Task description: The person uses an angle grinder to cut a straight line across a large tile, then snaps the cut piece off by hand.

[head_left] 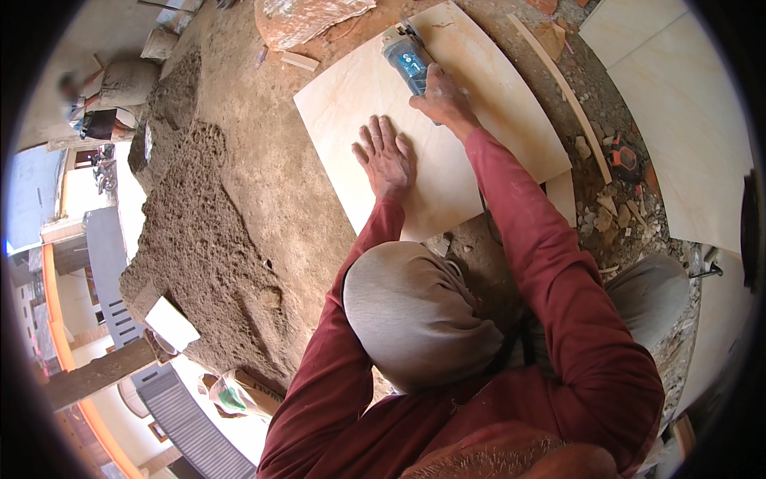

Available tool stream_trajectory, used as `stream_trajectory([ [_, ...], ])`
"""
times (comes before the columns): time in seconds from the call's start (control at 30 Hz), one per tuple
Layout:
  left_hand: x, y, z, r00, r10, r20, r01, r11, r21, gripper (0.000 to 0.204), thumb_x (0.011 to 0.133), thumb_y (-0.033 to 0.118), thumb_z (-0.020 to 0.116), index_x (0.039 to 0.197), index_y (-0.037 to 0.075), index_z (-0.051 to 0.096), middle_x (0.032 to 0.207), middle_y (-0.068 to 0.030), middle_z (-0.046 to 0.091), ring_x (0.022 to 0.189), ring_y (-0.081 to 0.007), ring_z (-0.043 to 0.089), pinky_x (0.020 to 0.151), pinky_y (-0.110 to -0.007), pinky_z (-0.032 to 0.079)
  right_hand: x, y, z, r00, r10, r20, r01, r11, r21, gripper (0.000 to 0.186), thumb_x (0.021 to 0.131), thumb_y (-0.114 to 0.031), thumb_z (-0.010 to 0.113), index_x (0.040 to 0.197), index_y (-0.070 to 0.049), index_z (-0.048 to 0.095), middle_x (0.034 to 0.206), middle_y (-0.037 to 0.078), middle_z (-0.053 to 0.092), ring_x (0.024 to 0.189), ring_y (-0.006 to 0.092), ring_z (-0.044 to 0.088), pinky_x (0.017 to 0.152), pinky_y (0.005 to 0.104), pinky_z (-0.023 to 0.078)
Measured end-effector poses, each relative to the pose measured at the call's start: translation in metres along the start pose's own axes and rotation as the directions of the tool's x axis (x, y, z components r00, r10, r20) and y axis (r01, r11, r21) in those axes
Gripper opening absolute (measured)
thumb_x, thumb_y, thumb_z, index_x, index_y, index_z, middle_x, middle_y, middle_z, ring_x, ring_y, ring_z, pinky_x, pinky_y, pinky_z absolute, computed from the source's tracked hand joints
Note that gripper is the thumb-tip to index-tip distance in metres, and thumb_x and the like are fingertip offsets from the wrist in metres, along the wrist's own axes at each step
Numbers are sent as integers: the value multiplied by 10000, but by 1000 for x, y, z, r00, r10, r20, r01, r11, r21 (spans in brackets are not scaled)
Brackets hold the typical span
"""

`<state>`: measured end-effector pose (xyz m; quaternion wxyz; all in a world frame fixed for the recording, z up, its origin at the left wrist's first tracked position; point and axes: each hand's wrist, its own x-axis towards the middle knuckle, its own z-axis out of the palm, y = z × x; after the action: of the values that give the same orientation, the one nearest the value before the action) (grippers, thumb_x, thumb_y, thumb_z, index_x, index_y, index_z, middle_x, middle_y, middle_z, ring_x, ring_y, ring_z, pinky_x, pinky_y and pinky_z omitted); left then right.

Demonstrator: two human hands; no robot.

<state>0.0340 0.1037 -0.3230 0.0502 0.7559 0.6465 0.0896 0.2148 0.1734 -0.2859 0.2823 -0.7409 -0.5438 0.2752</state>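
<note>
A large cream floor tile (455,172) with faint veining lies on the ground in front of my knees. My left hand (385,156) rests flat on it, fingers spread, holding nothing. My right hand (447,97) is wrapped round the body of a blue power tile cutter (408,62). The cutter's metal head sits at the tile's far edge; its blade cannot be made out. Part of a dark cord shows below the tile's near side, beside my right forearm.
A mound of grey sand (203,247) spreads on the left. A curved thin strip (562,84), rubble and an orange-black tape measure (624,158) lie right of the tile, near laid tiles (686,120). A filled sack (307,17) lies beyond. Another person (92,112) is at far left.
</note>
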Motion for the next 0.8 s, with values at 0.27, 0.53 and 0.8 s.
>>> stream_trajectory([
  [0.27, 0, -2, 4, 1000, 14, -25, -14, 1000, 5, 646, 1117, 423, 322, 1665, 81, 310, 1749, -149, 258, 1625, -392, 178, 1302, -596, 68, -9, -3, -7, 999, 28, 18, -28, 999, 20, 615, 793, -281, 787, 1279, 5, 541, 1282, 276, 641, 1199, 449, 649, 1015, 568, 531],
  [0.53, 0, -1, 3, 1000, 13, -24, -13, 1000, 4, 643, 1117, 417, 323, 1663, 78, 314, 1748, -152, 260, 1624, -394, 181, 1300, -601, 75, -8, -2, -6, 999, 28, 21, -28, 1000, 7, 630, 796, -289, 784, 1295, 1, 533, 1290, 266, 638, 1203, 443, 650, 1015, 566, 532],
  [0.8, 0, -1, 2, 1000, 16, -13, -16, 1000, -3, 636, 1120, 402, 328, 1669, 82, 301, 1749, -149, 255, 1625, -391, 177, 1298, -606, 76, -11, 3, -4, 1000, 14, 24, -15, 1000, 9, 645, 801, -296, 783, 1308, 2, 521, 1310, 271, 625, 1227, 435, 637, 1026, 562, 524],
])
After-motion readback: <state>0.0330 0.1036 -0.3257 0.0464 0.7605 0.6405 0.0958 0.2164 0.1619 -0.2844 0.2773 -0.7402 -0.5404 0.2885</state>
